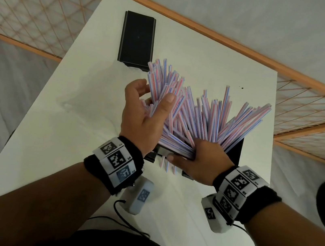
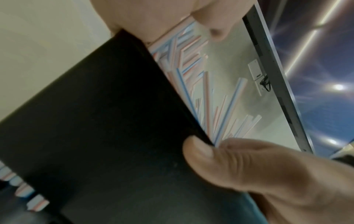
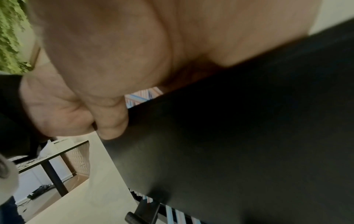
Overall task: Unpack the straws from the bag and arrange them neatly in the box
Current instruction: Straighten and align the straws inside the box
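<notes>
Head: straws (image 1: 199,116) fan out of tilted black box (image 1: 235,150), few spilled on table (image 1: 83,80). Left hand (image 1: 144,111) curled round stray bunch; right hand (image 1: 202,161) clamps box's near edge. Lid (image 1: 137,40) apart.
Left wrist: box (image 2: 99,136) wall, straws (image 2: 191,72) splayed.
Right wrist: right hand (image 3: 114,60) on box (image 3: 249,136).
Light, slippery; gather mid-length.

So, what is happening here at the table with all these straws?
A person is loading striped straws into a black box on the white table. The straws fan out untidily from it. The left hand gathers the left part of the bunch; the right hand holds the box's near end. Another black box part lies farther back.
</notes>
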`<action>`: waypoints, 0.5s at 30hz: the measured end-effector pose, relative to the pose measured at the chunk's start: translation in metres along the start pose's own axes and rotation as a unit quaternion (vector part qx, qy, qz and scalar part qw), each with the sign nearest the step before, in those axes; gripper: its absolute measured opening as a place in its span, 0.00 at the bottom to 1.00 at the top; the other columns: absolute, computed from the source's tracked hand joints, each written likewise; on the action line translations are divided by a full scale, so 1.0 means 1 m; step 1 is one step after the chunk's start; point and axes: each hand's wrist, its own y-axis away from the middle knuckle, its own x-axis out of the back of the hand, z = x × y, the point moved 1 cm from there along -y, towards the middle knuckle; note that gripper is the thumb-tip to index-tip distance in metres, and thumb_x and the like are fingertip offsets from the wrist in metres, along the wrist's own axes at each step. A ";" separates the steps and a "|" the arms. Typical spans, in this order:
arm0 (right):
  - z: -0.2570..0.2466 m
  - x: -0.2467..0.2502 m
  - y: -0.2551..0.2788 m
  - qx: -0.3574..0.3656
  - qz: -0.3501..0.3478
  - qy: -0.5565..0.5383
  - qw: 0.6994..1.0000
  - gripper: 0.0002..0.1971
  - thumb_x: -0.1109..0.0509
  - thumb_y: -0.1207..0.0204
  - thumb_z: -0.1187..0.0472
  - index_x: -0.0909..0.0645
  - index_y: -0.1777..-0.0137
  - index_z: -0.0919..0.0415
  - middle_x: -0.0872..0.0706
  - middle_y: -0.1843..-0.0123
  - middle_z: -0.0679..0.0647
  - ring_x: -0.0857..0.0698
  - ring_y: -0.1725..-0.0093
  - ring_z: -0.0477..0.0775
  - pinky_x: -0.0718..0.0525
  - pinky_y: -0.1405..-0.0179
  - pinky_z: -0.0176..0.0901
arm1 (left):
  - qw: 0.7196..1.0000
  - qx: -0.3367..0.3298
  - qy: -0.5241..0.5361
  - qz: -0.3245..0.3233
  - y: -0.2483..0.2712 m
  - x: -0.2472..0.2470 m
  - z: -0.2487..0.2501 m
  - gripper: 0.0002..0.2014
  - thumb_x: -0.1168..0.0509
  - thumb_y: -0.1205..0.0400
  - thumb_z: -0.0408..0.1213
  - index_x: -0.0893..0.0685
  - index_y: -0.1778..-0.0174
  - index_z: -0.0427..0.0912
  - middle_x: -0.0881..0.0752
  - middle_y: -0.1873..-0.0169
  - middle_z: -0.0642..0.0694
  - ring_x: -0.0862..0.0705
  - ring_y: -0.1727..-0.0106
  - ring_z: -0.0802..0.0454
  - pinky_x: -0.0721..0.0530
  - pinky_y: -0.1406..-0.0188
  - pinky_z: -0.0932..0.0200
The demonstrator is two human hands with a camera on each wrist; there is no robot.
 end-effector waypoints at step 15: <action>-0.026 -0.001 -0.032 0.022 -0.055 -0.111 0.992 0.61 0.34 0.60 0.12 0.26 0.29 0.51 0.15 0.43 0.45 0.15 0.44 0.51 0.15 0.43 0.48 | 0.998 -0.033 -0.013 -0.049 0.008 0.000 0.006 0.49 0.16 0.38 0.54 0.33 0.25 0.46 0.22 0.30 0.51 0.15 0.32 0.50 0.11 0.37 0.44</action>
